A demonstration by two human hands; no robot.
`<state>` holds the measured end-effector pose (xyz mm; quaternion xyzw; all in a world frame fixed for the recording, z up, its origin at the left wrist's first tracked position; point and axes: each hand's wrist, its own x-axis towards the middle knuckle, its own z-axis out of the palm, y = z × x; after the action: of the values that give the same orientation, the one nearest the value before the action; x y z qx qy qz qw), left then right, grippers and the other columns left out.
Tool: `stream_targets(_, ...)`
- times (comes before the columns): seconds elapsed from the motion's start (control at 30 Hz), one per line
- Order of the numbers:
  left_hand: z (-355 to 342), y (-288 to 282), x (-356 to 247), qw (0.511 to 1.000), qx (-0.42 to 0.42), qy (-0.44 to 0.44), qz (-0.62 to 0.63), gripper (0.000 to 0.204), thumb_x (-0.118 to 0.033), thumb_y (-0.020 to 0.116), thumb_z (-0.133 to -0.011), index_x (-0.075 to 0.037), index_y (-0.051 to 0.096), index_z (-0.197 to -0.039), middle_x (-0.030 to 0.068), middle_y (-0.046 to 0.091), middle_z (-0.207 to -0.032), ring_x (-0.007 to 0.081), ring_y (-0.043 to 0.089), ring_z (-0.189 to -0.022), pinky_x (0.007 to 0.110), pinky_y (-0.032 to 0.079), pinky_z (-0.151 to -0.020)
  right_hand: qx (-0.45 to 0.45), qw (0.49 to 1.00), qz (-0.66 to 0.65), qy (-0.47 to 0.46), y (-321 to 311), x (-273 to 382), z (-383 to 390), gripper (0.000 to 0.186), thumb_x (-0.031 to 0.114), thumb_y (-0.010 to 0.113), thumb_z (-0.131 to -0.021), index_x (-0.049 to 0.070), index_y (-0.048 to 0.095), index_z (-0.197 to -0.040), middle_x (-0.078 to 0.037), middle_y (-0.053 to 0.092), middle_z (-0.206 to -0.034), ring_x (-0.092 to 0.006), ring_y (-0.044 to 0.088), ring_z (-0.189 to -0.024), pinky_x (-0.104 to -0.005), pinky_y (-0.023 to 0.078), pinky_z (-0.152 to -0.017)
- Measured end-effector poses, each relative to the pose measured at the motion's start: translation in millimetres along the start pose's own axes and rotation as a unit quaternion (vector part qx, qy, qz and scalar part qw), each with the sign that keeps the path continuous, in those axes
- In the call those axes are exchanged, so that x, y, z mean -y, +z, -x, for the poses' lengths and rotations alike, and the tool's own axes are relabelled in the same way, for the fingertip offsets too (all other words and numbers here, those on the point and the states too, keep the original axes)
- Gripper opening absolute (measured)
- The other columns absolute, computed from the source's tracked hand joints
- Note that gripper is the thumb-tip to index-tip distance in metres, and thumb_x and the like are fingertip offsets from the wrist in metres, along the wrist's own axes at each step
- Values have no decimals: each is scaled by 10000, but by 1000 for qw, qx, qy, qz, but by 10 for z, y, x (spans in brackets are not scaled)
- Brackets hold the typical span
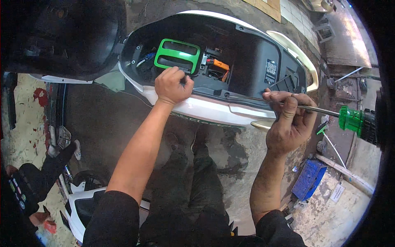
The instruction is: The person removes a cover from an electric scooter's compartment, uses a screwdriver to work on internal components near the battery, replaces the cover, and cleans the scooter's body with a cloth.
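My right hand point(290, 123) grips the long metal shaft of a screwdriver point(349, 118) between thumb and fingers. Its green and black handle sticks out to the right, and its tip reaches left to the near rim of a scooter's black storage compartment point(251, 61). Curled closed, my left hand point(173, 84) rests at that same rim, just below a green frame-shaped handle point(197, 57). Whatever its fingers may hold is hidden. An orange connector point(221, 64) with wiring sits in a recess right of the green handle.
The raised black seat point(61, 37) stands at the upper left. Along the near side runs white bodywork point(210, 108). Another white scooter point(80, 210) and a person's dark-clothed leg point(51, 177) are at lower left. A blue box point(309, 179) lies on the floor at right.
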<state>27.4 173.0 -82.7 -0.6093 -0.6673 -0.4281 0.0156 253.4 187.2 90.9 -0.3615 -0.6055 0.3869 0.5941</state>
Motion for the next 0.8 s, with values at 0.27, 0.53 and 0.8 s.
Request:
stream_targets(0.27,-8,-8,-8,1000,1,-5,-7,178,-136,623,-678,-57,501,-574,115,493,-608,320,551,-589,405,451,-531,12,1000,-8,2,-39,-40,-5,109,13,477,-972,-38,425,-1052,-208,634,-827,-280,667,-782,-412,586,-775)
stream_targets(0.53,-1,-6,-30,1000,-6,-9,-6,176,-140,625,-680,-57,511,-574,113,496,-605,318,556,-588,404,453,-528,6,1000,-13,17,-23,-31,2,124,18,506,-964,-43,440,-1050,-195,634,-846,-261,667,-800,-399,576,-785)
stream_targets(0.8,-15,-88,-57,996,69,-53,11,175,-188,681,-688,-60,589,-610,86,525,-616,279,548,-559,370,440,-516,81,984,156,-4,-112,148,-79,247,-7,605,-905,-76,589,-1141,-116,628,-940,-179,635,-906,-291,510,-831)
